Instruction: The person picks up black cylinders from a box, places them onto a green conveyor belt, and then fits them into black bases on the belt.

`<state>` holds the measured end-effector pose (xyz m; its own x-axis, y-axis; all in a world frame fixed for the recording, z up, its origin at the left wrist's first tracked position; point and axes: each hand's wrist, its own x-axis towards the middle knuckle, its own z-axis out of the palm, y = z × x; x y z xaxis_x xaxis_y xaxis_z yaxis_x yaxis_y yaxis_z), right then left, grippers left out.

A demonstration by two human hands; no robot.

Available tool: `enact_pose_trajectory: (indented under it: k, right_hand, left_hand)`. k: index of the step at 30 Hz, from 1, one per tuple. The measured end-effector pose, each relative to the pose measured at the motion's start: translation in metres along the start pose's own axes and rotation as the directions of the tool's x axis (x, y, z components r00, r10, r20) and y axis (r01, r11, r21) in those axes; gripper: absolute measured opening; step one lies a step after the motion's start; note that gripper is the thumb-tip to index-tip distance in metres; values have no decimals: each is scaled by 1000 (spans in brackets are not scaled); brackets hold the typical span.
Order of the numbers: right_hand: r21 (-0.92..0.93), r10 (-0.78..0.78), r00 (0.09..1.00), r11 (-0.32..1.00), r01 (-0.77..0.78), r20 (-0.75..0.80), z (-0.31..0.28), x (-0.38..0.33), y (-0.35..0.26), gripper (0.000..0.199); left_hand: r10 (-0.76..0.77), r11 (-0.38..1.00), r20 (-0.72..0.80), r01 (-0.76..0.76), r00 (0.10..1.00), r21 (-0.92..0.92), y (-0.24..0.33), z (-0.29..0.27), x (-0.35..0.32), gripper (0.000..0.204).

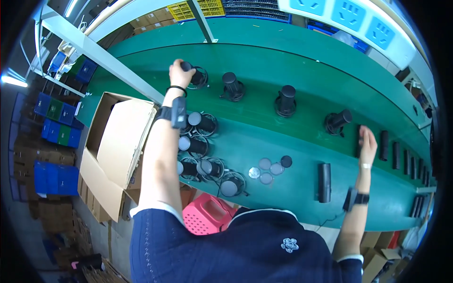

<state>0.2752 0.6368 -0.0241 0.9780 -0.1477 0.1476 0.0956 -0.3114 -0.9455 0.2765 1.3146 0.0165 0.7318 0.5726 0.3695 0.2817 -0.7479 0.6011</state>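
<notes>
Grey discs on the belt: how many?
5, clustered mid-belt: discs at and a darker one at. More may lie hidden under them.

Left hand: your left hand [180, 73] grips a black cylinder [195, 75] on the green belt [264, 61].
Right hand: your right hand [367, 144] touches a black tube [358, 140].

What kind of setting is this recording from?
Most likely a factory assembly line. A long green conveyor belt carries spaced black cylindrical parts, the left hand grips one, and an open cardboard carton stands beside the belt.
</notes>
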Motion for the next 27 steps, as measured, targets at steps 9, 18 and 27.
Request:
enact_pose_trajectory:
  k: [9, 18, 27]
  right_hand:
    - [-201, 329, 940, 930, -306, 87, -23, -174, 21, 18]
    - [-174, 130, 788, 984, -30, 602, 96, -169, -67, 17]
    - [324, -346, -32, 839, 437, 938, 242, -216, -97, 81]
  left_hand:
    - [-193, 952, 73, 169, 978, 256, -53, 106, 13, 61]
    - [-87, 896, 267, -42, 960, 441, -55, 51, 25, 70]
    - [359, 805, 721, 194, 593, -560, 106, -154, -164, 36]
